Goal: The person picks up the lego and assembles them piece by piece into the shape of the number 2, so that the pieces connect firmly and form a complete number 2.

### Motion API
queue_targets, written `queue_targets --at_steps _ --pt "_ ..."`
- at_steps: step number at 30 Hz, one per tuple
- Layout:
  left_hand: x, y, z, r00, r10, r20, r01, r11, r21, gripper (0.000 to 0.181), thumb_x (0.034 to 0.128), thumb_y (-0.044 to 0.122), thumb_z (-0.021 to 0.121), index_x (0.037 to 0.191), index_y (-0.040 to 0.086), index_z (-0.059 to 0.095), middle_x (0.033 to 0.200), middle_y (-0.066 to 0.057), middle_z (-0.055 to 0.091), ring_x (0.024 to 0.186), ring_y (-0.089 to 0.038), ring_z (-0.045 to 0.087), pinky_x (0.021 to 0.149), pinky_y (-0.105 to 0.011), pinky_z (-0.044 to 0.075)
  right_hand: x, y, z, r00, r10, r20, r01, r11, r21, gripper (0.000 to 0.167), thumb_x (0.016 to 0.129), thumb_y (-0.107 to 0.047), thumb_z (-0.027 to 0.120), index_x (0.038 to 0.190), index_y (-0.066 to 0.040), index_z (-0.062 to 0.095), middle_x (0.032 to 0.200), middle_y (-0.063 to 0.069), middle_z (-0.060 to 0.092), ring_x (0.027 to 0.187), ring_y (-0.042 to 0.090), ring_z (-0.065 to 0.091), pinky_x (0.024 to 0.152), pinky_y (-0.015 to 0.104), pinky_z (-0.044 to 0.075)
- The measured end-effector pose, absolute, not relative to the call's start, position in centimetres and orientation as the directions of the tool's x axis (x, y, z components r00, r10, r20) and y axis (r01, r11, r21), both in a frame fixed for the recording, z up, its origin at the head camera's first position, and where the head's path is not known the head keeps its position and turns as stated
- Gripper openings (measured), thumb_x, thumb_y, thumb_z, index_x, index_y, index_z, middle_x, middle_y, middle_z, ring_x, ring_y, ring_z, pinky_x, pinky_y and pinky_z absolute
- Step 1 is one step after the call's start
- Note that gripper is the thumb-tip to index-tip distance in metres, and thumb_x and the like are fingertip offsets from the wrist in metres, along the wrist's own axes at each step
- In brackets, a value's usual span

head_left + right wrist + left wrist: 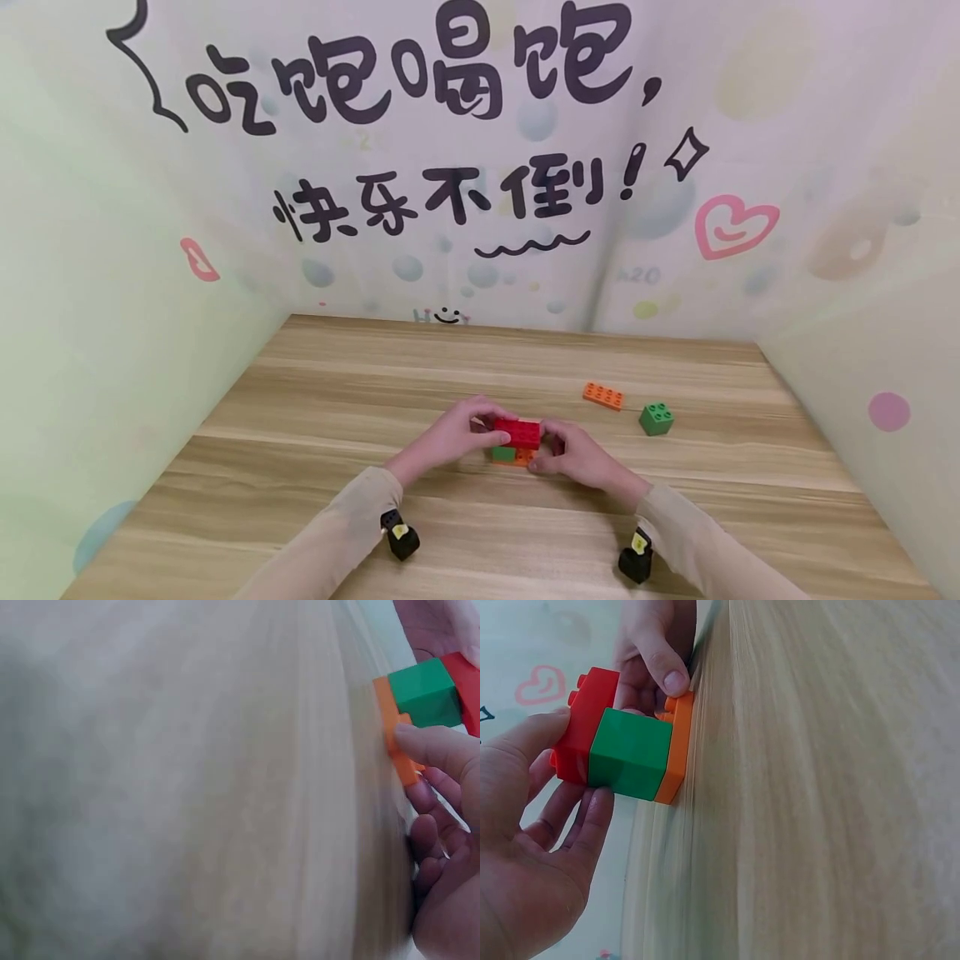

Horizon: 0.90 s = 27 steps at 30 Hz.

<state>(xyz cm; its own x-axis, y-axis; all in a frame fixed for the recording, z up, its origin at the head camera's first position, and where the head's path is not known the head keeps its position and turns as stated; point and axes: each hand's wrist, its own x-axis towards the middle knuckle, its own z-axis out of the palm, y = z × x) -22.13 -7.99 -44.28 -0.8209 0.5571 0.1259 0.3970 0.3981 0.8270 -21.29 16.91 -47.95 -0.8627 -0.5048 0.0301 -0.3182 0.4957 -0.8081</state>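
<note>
A small stack of toy building bricks stands on the table between my hands. At its bottom lies a flat orange brick (679,750), with a green brick (630,754) on one end. Across the top sits a long red brick (522,434), touching the green one and overhanging the orange studs. My left hand (459,432) holds the red brick, thumb on its top edge, other fingers partly hidden behind. With thumb and fingers my right hand (576,456) pinches the free end of the orange brick, as the right wrist view shows.
Beyond my right hand, another flat orange brick (603,396) and a green brick (657,419) lie on the wooden table (337,400). Printed cloth walls (480,283) enclose the table at the back and both sides. Dark wrist devices (636,557) hang under my sleeves.
</note>
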Motion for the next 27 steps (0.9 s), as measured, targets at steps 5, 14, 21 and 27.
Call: queue_targets --at_steps 5,14,21,27 --pt "-22.1 -7.9 -44.3 -0.827 0.551 0.111 0.381 0.404 0.831 0.029 0.0906 0.022 0.072 0.119 0.017 0.071 0.111 -0.001 0.064 0.100 -0.011 0.060 0.087 -0.021 0.055 -21.3 17.0 -47.9 -0.857 -0.514 0.029 -0.327 0.499 -0.802 0.030 0.082 -0.024 0.080 0.108 -0.019 0.066 0.077 -0.002 0.049 0.066 0.006 0.042 0.057 0.020 0.035" --pt "-22.0 -8.0 -44.4 -0.827 0.548 0.124 0.376 0.376 0.847 0.028 0.0901 0.021 0.073 0.117 0.015 0.072 0.113 -0.006 0.065 0.101 -0.017 0.061 0.088 -0.032 0.057 -21.2 17.4 -47.2 -0.870 -0.493 0.001 -0.283 0.497 -0.820 0.027 0.085 -0.024 0.077 0.108 -0.016 0.066 0.090 0.003 0.062 0.076 0.011 0.052 0.065 0.022 0.044" --pt "-21.9 -8.1 -44.4 -0.828 0.543 0.138 0.386 0.375 0.843 0.026 0.0898 0.020 0.073 0.115 0.014 0.072 0.113 -0.006 0.067 0.098 -0.014 0.060 0.085 -0.027 0.057 -21.3 18.6 -46.1 -0.858 -0.514 -0.005 -0.317 0.536 -0.783 0.031 0.089 -0.023 0.074 0.117 -0.016 0.064 0.107 0.006 0.068 0.085 0.014 0.057 0.071 0.023 0.048" --pt "-21.8 -8.0 -44.3 -0.834 0.535 0.131 0.384 0.395 0.834 0.027 0.0904 0.023 0.073 0.116 0.014 0.071 0.111 -0.005 0.067 0.098 -0.013 0.060 0.086 -0.026 0.056 -21.6 20.3 -44.7 -0.857 -0.504 0.107 -0.396 0.510 -0.764 0.034 0.089 -0.014 0.073 0.119 -0.004 0.062 0.117 0.018 0.066 0.085 0.011 0.056 0.071 0.022 0.050"
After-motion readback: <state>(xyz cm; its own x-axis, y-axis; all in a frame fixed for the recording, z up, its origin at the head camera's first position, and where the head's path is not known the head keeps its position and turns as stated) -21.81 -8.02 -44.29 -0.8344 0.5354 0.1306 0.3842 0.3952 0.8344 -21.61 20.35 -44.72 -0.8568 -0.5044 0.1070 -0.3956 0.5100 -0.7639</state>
